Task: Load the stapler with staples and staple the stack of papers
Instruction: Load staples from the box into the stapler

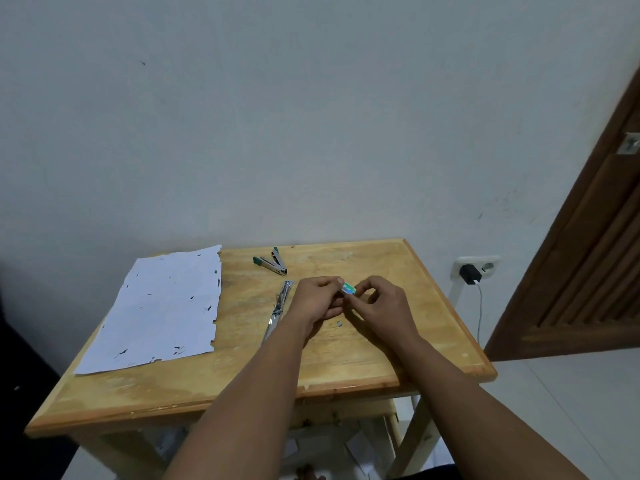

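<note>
Both hands meet over the middle of the wooden table (381, 344). My left hand (317, 299) and my right hand (379, 303) together pinch a small green and blue staple box (348, 289) between their fingertips. A long silver stapler (278, 308) lies opened flat on the table just left of my left hand. The stack of white papers (162, 310), with ragged edges and dark marks, lies on the table's left side. A tiny grey scrap (339, 324), perhaps staples, sits on the wood under my hands.
A small green-tipped metal tool (272, 263), like a staple remover or second stapler, lies near the table's far edge. A wall socket with a black charger (470, 273) is at the right. A brown door (588, 271) stands further right. Papers lie beneath the table.
</note>
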`<act>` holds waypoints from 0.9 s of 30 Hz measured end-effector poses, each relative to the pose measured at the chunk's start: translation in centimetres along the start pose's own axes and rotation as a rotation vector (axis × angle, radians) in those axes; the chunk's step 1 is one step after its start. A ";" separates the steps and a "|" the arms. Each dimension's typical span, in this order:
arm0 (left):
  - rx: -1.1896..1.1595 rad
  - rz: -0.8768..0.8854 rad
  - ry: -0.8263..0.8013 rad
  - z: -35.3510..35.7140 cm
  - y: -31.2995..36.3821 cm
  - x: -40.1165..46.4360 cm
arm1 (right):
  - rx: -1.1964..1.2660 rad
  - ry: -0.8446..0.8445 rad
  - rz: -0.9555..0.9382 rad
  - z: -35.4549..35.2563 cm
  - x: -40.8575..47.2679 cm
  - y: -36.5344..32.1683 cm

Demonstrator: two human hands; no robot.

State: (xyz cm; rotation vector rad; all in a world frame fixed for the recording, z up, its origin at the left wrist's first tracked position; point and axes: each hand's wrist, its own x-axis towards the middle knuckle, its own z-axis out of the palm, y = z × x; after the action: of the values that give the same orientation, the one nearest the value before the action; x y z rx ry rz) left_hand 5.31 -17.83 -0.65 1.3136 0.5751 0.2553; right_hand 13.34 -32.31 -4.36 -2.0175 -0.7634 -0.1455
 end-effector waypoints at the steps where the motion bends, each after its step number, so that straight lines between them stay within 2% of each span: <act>1: -0.007 0.019 0.013 0.1 0.4 -0.1 | 0.021 0.012 0.027 0.0 0.4 -0.2; 2: 0.035 0.080 0.065 0.0 0.7 0.0 | 0.021 0.042 0.067 -0.2 1.1 -0.3; 4: 0.362 0.299 0.277 -0.7 1.7 -0.1 | -0.080 0.095 0.160 -1.0 2.4 -0.2; 5: 0.562 0.404 0.393 -1.5 2.1 -0.4 | -0.174 0.080 0.191 -1.5 2.8 0.1; 7: 0.821 0.521 0.503 -3.4 2.3 -1.0 | -0.312 0.014 0.185 -2.1 3.0 0.6; 10: 1.079 0.469 0.544 -6.5 1.5 -1.2 | -0.336 -0.019 0.069 -2.1 2.5 0.4; 12: 1.214 0.378 0.532 -7.9 0.6 -1.4 | -0.393 -0.119 0.012 -1.6 2.4 -0.2; 14: 1.246 0.291 0.483 -8.7 -0.2 -1.5 | -0.509 -0.234 0.014 -0.8 2.6 -0.6; 17: 1.249 0.284 0.420 -9.1 -1.1 -1.8 | -0.561 -0.241 0.048 -0.2 2.7 -1.3; 24: 1.273 0.354 0.430 -10.6 -1.4 -3.2 | -0.428 -0.328 0.152 -0.5 2.8 -3.1; 27: 1.281 0.417 0.425 -11.2 -2.0 -3.8 | -0.249 -0.358 0.187 0.0 3.2 -4.5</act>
State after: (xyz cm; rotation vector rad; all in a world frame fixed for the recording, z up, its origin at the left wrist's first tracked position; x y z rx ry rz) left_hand -4.09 -10.81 -3.23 2.6672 0.8645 0.5606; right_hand 13.32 -29.22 0.16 -2.3761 -0.8014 0.2474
